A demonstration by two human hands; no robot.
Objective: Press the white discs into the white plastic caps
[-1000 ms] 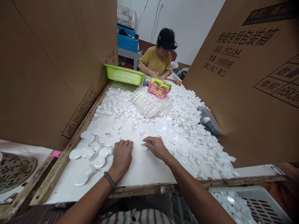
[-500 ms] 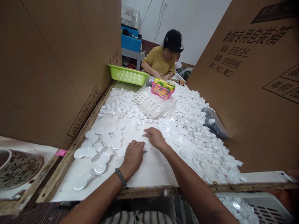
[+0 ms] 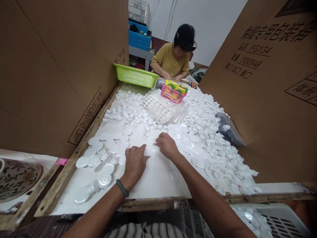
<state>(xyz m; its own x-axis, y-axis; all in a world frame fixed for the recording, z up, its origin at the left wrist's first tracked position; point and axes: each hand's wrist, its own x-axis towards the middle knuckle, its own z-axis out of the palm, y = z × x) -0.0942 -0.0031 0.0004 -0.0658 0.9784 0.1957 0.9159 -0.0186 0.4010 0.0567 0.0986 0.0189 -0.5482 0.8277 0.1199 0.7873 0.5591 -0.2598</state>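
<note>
Near the middle of the white tabletop (image 3: 160, 181), two small round white plastic pieces (image 3: 151, 152) lie between my hands. My left hand (image 3: 135, 161), a beaded bracelet on its wrist, is just left of them. Its thumb and forefinger are apart, their tips at the edge of the nearer piece. Right of and above these pieces, my right hand (image 3: 167, 145) has its fingers curled towards the thumb; anything in that pinch is too small to make out. A loose group of white discs (image 3: 115, 145) lies left of my left hand. Beyond my right hand spreads a large heap of similar white pieces (image 3: 208, 142).
Tall cardboard boxes (image 3: 61, 66) flank both sides. At the far end are a green basket (image 3: 136, 78), a pink basket (image 3: 173, 95) with yellow packets, and a plastic bag (image 3: 160, 112). A co-worker (image 3: 170, 59) sits opposite. Below the right edge is a grey crate (image 3: 284, 218).
My left hand has moved left and slightly up, its thumb and forefinger spreading. A second white piece now shows beside the first. My right hand's fingers have curled in.
</note>
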